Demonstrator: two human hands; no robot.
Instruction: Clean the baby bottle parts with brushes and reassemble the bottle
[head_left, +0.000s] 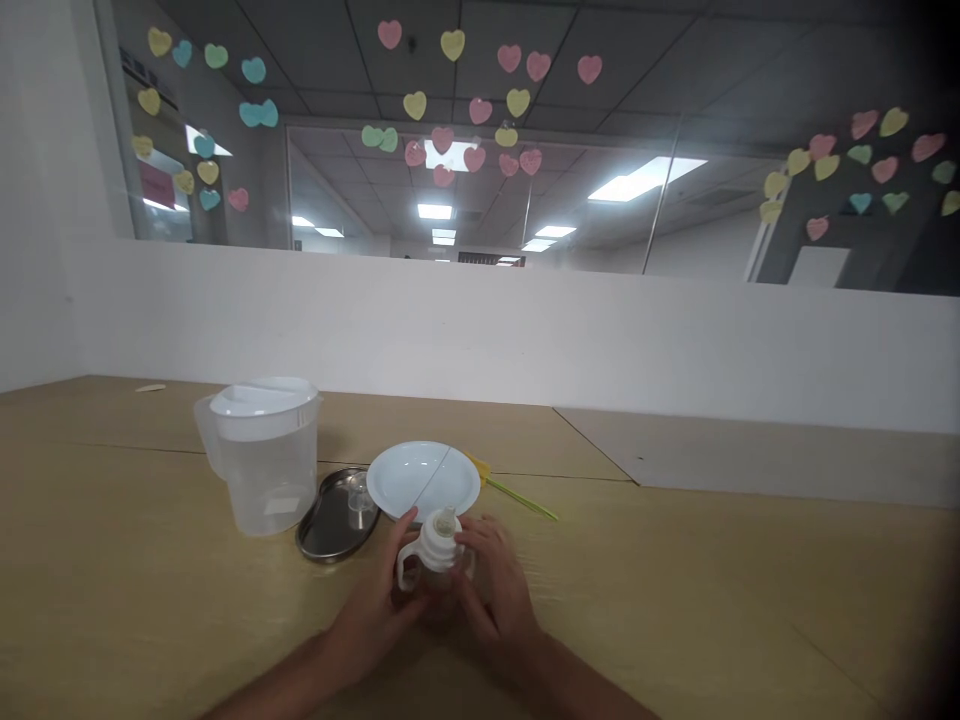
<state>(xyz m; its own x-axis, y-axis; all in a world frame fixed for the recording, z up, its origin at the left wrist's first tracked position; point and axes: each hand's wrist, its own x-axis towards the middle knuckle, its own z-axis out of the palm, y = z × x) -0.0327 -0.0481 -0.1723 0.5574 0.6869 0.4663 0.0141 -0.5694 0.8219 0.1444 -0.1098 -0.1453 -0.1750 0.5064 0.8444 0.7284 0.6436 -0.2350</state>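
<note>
A small baby bottle (pixel 437 552) with a white collar, side handles and a clear teat stands on the wooden table (pixel 675 600) in front of me. My left hand (pixel 382 600) wraps around its left side, thumb up by the collar. My right hand (pixel 496 585) grips its right side, fingers curled at the collar. Just behind the bottle sits a white plate (pixel 422 480).
A clear plastic pitcher (pixel 264 455) with a white lid stands to the left. Beside it lies a kidney-shaped metal tray (pixel 330 525) holding a small clear cap (pixel 360 500). A thin yellow-green stick (pixel 517 492) lies right of the plate. A white partition wall runs behind the table.
</note>
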